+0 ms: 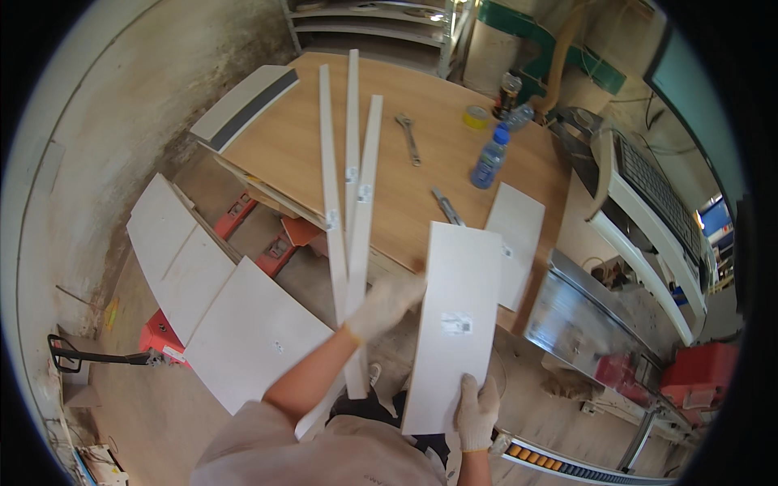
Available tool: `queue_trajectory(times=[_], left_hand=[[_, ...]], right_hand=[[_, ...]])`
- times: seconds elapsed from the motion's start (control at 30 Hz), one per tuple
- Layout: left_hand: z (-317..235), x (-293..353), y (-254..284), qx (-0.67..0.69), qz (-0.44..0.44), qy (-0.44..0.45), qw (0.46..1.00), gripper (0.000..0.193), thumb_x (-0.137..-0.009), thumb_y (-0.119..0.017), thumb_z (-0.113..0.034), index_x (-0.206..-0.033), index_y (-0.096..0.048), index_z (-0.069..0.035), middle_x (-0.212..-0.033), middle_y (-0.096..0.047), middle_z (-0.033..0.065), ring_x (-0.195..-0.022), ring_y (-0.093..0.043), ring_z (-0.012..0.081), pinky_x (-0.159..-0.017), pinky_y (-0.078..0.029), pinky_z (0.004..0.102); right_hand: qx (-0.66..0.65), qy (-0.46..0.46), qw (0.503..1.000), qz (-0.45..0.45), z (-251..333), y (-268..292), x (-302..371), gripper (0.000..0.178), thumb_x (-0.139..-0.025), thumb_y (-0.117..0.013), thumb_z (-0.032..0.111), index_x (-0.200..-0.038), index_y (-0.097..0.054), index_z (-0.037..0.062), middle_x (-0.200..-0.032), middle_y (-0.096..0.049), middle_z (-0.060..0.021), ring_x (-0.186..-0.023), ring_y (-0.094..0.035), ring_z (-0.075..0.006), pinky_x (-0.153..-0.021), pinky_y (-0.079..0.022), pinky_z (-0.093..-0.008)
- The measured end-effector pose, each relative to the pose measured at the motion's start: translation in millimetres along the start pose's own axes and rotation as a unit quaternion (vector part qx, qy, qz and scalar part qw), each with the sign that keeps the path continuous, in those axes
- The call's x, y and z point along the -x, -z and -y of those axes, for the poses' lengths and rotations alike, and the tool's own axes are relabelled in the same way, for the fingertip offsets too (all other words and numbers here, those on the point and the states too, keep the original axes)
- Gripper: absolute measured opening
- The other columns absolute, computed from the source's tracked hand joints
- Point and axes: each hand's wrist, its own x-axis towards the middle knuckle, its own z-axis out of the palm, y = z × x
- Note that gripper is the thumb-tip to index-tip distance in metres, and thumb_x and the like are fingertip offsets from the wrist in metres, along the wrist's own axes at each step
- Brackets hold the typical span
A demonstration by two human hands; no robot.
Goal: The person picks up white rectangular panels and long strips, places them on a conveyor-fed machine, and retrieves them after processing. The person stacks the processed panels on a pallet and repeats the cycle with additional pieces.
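A long white panel (454,348) with a printed label stretches from near my body to the table's near edge. At its lower right edge my gloved right hand (478,411) is closed on it, thumb over the face. My gloved left hand (387,308) reaches to the panel's left edge; it is blurred and its fingertips are hard to make out, so I cannot tell whether it grips. Three narrow white strips (327,154) with labels lie partly on the table beside that hand, their near ends jutting past the edge. Another white panel (519,231) rests on the table to the right.
On the wooden table (438,81) are a wrench (408,139), a utility knife (447,206), a blue-capped bottle (489,158), yellow tape (476,117) and a white-and-grey panel (247,105). Large white boards (259,332) lie low at left above red parts. A keyboard (660,194) stands right.
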Motion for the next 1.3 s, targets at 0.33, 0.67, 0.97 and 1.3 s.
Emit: queue_trajectory(times=[0.33,0.67,0.97,1.3], left_hand=[[109.0,263.5,176.6,-0.337,-0.289,0.036,0.895,0.05,-0.097,-0.069,-0.021,-0.143,-0.069,0.0,-0.133,-0.073,0.0203,-0.127,-0.069,0.0293,-0.113,-0.051,0.0428],[91.0,351.6,189.2,0.203,-0.529,0.251,0.785,0.064,-0.092,-0.081,-0.037,-0.131,-0.065,0.01,-0.118,-0.07,0.0136,-0.105,-0.068,0.0228,-0.095,-0.057,0.0401],[85.0,336.5,175.9,0.255,-0.464,0.26,0.808,0.06,-0.093,-0.078,-0.036,-0.127,-0.07,0.011,-0.116,-0.072,0.0124,-0.105,-0.065,0.021,-0.099,-0.051,0.0378],[70.7,324.1,182.7,0.212,-0.445,0.249,0.834,0.062,-0.093,-0.079,-0.034,-0.132,-0.068,0.012,-0.122,-0.072,0.0131,-0.11,-0.066,0.0214,-0.102,-0.051,0.0377]], right_hand=[[0.221,0.235,0.938,0.13,133.0,-210.1,-91.8,0.096,-0.085,-0.083,0.062,-0.14,-0.052,-0.0095,-0.127,-0.064,-0.0287,-0.116,-0.069,-0.0435,-0.096,-0.058,-0.0485],[0.254,0.157,0.95,0.087,149.6,-301.4,-91.1,0.109,-0.08,-0.091,0.041,-0.153,-0.028,-0.0092,-0.136,-0.058,-0.0304,-0.113,-0.071,-0.0472,-0.098,-0.06,-0.0508],[0.224,0.193,0.955,0.002,123.6,-266.1,-139.8,0.055,-0.092,-0.079,0.041,-0.121,-0.062,-0.0033,-0.111,-0.073,-0.0302,-0.107,-0.072,-0.049,-0.097,-0.056,-0.0564],[0.232,0.194,0.953,0.017,118.4,-268.1,-89.9,0.056,-0.091,-0.079,0.039,-0.131,-0.063,0.0027,-0.124,-0.069,-0.0303,-0.119,-0.068,-0.0479,-0.104,-0.054,-0.0558]])
